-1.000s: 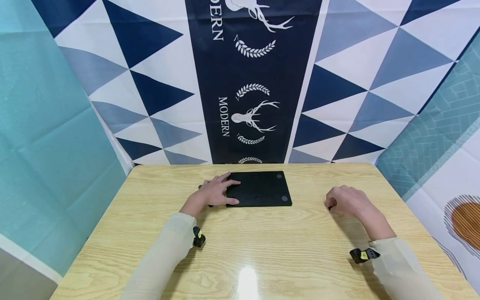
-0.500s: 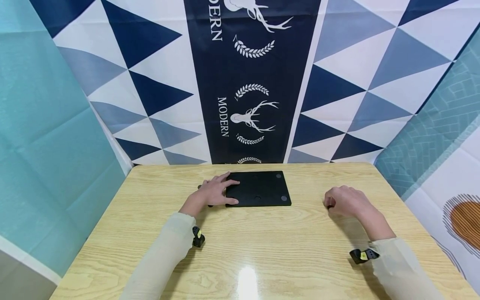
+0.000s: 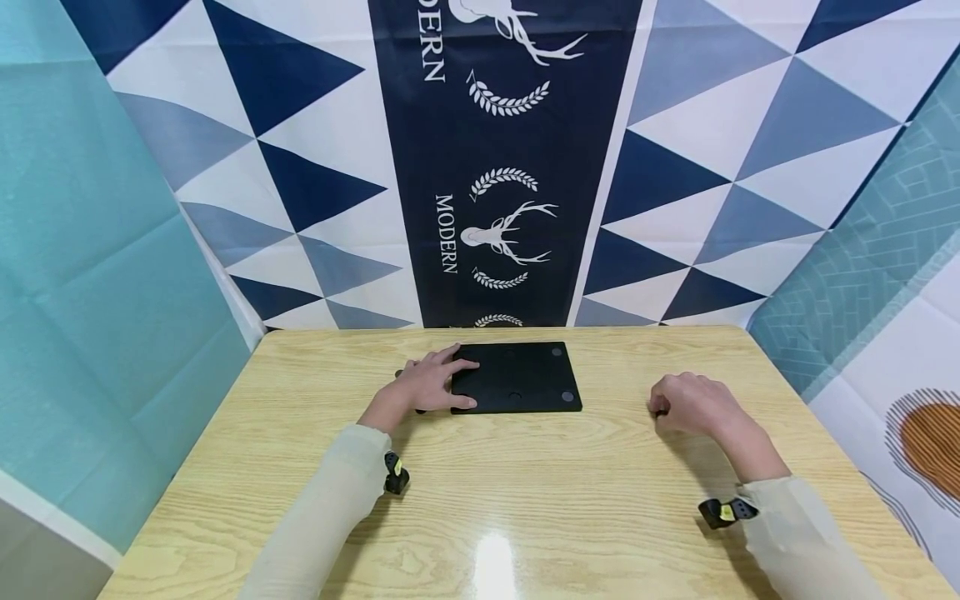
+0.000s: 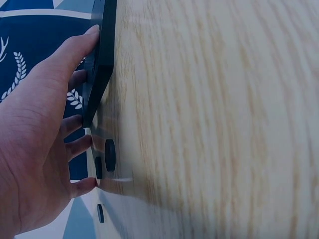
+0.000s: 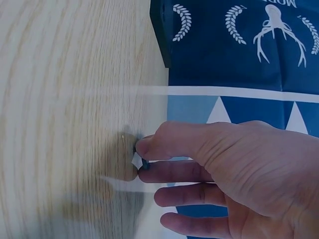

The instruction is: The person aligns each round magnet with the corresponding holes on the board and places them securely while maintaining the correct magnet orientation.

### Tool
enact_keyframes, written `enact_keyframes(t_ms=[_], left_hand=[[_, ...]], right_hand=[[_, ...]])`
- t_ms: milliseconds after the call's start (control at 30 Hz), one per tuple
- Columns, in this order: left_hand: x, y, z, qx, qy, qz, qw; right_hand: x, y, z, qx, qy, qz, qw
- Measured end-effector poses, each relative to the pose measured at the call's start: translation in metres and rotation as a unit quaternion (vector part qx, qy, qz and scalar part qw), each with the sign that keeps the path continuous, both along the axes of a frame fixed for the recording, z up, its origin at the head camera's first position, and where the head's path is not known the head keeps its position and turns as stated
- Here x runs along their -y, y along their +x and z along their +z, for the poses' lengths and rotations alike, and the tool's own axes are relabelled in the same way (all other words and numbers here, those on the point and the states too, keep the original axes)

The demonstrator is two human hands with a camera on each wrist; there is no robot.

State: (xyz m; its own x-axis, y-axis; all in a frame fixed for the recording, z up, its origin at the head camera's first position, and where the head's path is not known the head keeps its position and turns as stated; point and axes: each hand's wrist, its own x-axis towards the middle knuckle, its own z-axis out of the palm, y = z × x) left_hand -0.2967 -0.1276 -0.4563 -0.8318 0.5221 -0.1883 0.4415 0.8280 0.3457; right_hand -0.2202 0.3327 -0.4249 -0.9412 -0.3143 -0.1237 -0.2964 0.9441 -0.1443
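A flat black rectangular board [image 3: 525, 379] with faint round marks near its corners lies toward the back of the table. My left hand [image 3: 426, 385] rests at its left edge with fingers spread, thumb along the near side. In the left wrist view, small black discs [image 4: 110, 155] lie on the table beside those fingers; the head view shows only bits of them past the hand. Off to the right of the board, my right hand [image 3: 693, 402] is low at the table, pinching a small dark disc [image 5: 145, 164] between thumb and index finger. Its other fingers are loosely bent.
The light wood table [image 3: 480, 483] ends at a patterned blue and white cloth [image 3: 502, 150] right behind the board. Teal cloth [image 3: 112, 275] hangs on the left side, and another patterned cloth [image 3: 862, 275] on the right.
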Motion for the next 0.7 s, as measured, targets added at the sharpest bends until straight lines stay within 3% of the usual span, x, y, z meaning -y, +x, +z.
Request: enact_keyframes(t_ms=[700], left_hand=[[-0.0005,-0.0006,-0.0017,0.000,0.000,-0.001,1.0000]], right_hand=[[0.0002,-0.0012,0.0091,0.003,0.010,0.010,1.000]])
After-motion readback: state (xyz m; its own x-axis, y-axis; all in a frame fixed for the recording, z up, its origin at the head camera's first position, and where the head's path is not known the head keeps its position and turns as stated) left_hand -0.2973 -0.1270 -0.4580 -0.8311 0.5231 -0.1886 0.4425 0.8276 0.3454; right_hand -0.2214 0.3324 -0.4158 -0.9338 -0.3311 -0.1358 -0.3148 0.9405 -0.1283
